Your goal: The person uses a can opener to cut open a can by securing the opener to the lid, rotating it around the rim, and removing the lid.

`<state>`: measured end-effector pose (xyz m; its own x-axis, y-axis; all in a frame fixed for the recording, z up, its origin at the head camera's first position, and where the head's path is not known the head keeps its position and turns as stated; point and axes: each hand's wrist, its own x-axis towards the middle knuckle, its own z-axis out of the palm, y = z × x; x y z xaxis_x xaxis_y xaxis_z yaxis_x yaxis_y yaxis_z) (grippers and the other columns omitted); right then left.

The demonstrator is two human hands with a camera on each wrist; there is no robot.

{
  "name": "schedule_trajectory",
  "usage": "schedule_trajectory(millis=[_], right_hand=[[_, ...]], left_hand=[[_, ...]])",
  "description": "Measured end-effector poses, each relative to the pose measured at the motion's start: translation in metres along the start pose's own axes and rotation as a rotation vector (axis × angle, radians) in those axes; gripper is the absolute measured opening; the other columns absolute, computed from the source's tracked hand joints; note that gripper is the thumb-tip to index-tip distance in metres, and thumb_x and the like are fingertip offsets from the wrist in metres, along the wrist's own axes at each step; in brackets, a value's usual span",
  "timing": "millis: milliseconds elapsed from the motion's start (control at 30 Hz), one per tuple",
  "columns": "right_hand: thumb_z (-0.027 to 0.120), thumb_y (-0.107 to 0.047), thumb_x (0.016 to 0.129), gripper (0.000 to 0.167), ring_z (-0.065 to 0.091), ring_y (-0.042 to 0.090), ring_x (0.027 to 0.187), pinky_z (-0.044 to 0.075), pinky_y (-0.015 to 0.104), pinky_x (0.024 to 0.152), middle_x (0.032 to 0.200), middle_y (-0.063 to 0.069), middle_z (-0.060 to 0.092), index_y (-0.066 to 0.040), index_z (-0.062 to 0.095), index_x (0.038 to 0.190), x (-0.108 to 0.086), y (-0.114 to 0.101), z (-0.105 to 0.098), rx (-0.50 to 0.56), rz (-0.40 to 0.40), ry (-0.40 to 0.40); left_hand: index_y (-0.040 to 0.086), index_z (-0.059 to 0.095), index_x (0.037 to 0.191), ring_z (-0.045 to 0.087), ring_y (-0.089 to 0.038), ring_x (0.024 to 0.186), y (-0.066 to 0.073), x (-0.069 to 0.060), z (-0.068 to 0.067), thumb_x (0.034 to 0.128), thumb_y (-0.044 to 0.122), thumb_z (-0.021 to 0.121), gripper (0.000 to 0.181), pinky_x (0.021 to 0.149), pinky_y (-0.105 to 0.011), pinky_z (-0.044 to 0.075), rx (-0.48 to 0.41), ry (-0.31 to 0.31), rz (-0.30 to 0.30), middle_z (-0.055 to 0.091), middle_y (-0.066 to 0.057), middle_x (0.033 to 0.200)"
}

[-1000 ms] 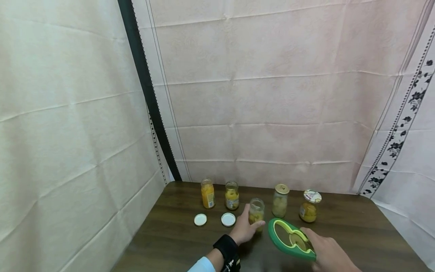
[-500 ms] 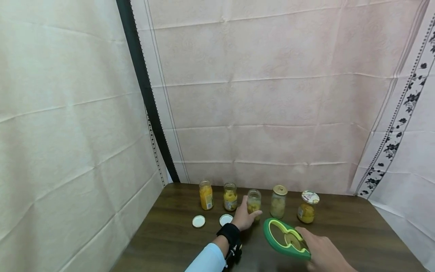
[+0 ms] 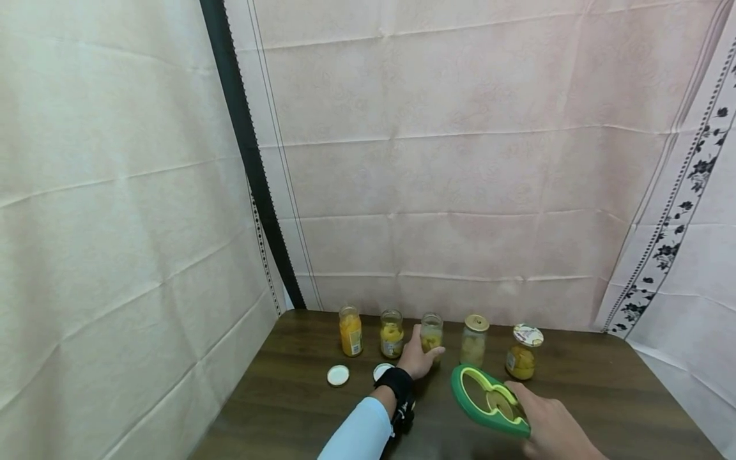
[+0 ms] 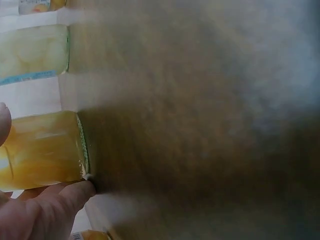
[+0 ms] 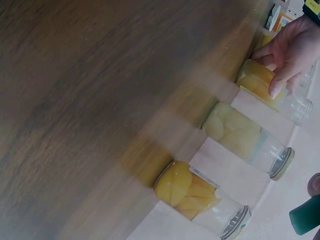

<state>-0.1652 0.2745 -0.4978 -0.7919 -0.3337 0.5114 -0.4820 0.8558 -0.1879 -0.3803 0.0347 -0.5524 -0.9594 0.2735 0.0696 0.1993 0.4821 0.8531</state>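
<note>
My left hand grips a lidless glass jar of yellow fruit, standing at the back of the table. In the left wrist view, thumb and fingers lie around this fruit jar, its base at the wood. My right hand holds a green jar opener with a scalloped light-green inner edge, tilted above the table's front. Only a corner of the opener shows in the right wrist view. Just right of the gripped jar stands a gold-lidded jar of pale fruit.
Two lidless jars, one orange and one yellow, stand left of my left hand. White lids lie before them, one in full view, one partly behind the wrist. A jar with a patterned lid stands right.
My left hand has pushed the lidless fruit jar back, into line with the other jars. The left forearm now reaches over part of one white lid. The right hand and jar opener barely moved.
</note>
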Motion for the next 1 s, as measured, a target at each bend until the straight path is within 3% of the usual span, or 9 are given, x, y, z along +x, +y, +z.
schedule_trajectory(millis=[167,367,533,700,833,1000], right_hand=[[0.087,0.003,0.052,0.084,0.039,-0.008,0.067,0.036,0.021,0.056,0.081,-0.020,0.052,-0.012,0.060,0.130,0.001,0.000,0.000,0.012,0.019,-0.036],[0.089,0.002,0.052,0.082,0.039,-0.009,0.068,0.036,0.020,0.055,0.082,-0.022,0.052,-0.013,0.061,0.127,0.004,-0.001,0.002,0.016,-0.016,-0.002],[0.088,0.002,0.052,0.082,0.039,-0.009,0.068,0.036,0.020,0.055,0.083,-0.022,0.053,-0.013,0.060,0.127,0.006,0.000,0.003,0.024,-0.026,-0.008],[0.087,0.003,0.049,0.084,0.038,-0.009,0.067,0.035,0.020,0.054,0.082,-0.021,0.051,-0.013,0.061,0.127,0.007,0.000,0.004,-0.005,-0.027,0.015],[0.088,0.002,0.054,0.080,0.038,-0.008,0.066,0.035,0.020,0.055,0.082,-0.021,0.051,-0.014,0.061,0.127,0.009,-0.003,0.004,0.013,0.014,-0.034],[0.088,0.001,0.056,0.078,0.039,-0.007,0.066,0.036,0.020,0.056,0.083,-0.020,0.052,-0.015,0.060,0.127,0.010,-0.006,0.004,0.027,0.031,-0.053]], left_hand=[[0.019,0.031,0.162,0.060,-0.043,0.137,0.002,0.006,0.002,0.1040,0.041,0.071,0.074,0.112,-0.064,0.050,0.000,0.004,-0.042,0.064,-0.019,0.146],[0.014,0.019,0.171,0.051,-0.047,0.147,0.006,0.004,0.002,0.1048,0.041,0.070,0.088,0.118,-0.067,0.044,-0.002,-0.009,-0.075,0.051,-0.025,0.160],[0.014,0.018,0.171,0.050,-0.046,0.148,0.010,-0.001,0.000,0.1055,0.041,0.069,0.087,0.119,-0.067,0.043,0.007,-0.006,-0.093,0.049,-0.025,0.162],[0.013,0.020,0.170,0.052,-0.046,0.147,0.009,0.003,0.000,0.1052,0.039,0.070,0.086,0.118,-0.067,0.044,-0.005,-0.009,-0.082,0.052,-0.024,0.160],[0.012,0.024,0.169,0.054,-0.045,0.144,0.005,0.004,0.002,0.1035,0.035,0.073,0.085,0.117,-0.066,0.046,-0.016,0.002,-0.068,0.055,-0.023,0.157],[0.013,0.018,0.171,0.048,-0.048,0.149,0.002,-0.002,0.001,0.0967,0.034,0.082,0.100,0.117,-0.067,0.045,-0.034,-0.002,-0.109,0.048,-0.024,0.163]])
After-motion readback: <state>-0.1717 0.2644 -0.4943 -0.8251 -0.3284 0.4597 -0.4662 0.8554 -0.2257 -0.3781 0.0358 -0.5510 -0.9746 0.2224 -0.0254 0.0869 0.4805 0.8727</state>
